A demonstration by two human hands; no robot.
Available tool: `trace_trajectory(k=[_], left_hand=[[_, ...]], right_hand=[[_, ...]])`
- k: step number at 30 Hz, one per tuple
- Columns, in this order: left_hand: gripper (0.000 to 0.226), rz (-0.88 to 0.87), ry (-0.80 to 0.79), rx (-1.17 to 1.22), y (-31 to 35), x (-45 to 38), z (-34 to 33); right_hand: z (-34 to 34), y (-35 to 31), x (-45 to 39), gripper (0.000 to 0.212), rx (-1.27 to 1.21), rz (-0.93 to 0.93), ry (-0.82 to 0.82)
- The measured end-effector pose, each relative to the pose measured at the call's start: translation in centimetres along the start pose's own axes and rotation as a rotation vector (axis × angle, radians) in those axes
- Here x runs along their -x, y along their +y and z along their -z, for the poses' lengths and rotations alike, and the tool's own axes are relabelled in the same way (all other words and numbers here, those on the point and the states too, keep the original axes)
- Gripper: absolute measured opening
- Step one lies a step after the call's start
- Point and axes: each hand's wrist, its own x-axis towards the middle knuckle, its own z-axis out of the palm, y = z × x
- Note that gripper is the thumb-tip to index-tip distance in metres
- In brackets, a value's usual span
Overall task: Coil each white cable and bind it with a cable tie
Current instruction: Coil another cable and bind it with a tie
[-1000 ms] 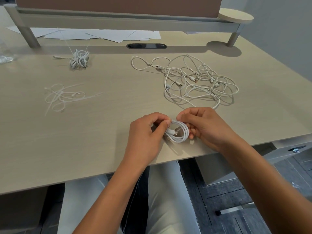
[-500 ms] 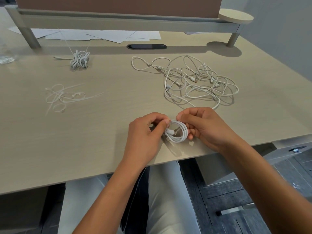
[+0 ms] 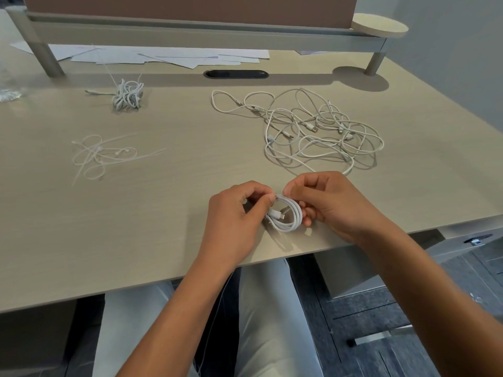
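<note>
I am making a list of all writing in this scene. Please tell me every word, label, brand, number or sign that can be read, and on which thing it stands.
None can be read.
Papers at the back of the desk: no legible writing.
Coiled cable, held by the left hand and right hand: no marking shows.

No legible text or labels anywhere.

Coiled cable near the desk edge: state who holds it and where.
Both hands hold the coiled cable: the left hand pinches its upper left rim, the right hand grips its right side.
</note>
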Motion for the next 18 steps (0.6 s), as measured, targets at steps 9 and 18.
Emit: trace_trajectory(k=[9,18], left_hand=[[0.006,-0.106,-0.015,-0.141,-0.03,0.31,-0.09],[0.008,0.003,0.000,-0.072,0.52,0.03,0.08]], right_hand=[[0.82,-0.30,0.49,0.009,0.195,0.078,-0.066],[0.60,-0.24,0.41,0.009,0.202,0.101,-0.060]])
